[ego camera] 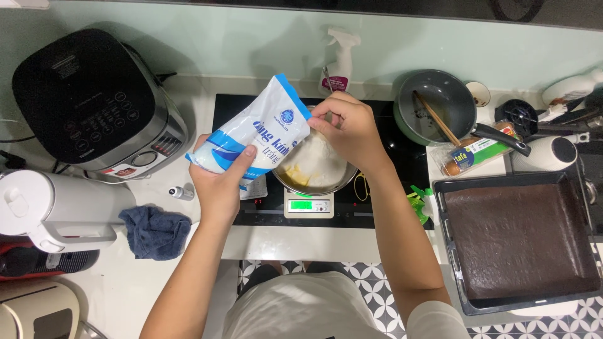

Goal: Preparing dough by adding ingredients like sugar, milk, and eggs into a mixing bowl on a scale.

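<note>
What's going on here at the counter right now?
A person holds a white and blue plastic bag tilted over a round metal bowl. The left hand grips the bag's bottom; the right hand pinches its top corner. The bowl, holding white powder and yellow pieces, sits on a small white digital scale on the black cooktop. A dark baking tray lies to the right.

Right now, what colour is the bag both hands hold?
White with blue bands, the bag shows best in the head view.
</note>
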